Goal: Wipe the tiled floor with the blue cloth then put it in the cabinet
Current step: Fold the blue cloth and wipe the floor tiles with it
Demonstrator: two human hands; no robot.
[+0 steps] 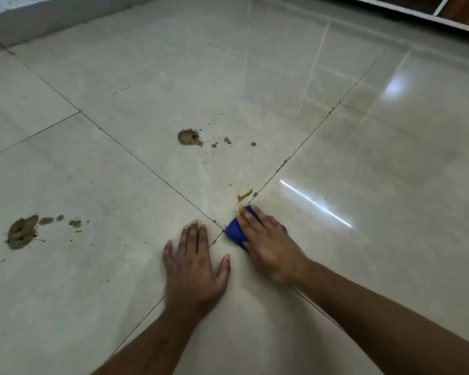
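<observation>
The blue cloth (235,231) lies folded on the glossy beige tiled floor (363,171), near where four tiles meet. My right hand (266,243) presses flat on top of it and covers most of it. My left hand (194,269) rests flat on the floor just to its left, fingers spread, holding nothing. A small brown smear (244,195) sits just beyond the cloth. A round brown splat (188,137) with several droplets lies farther ahead. A larger muddy splat (22,231) lies at the far left.
A grey wall base (38,20) runs along the top left. A white-framed wooden cabinet edge (444,12) shows at the top right. Bright light reflections (316,203) streak the tile to the right of my hands.
</observation>
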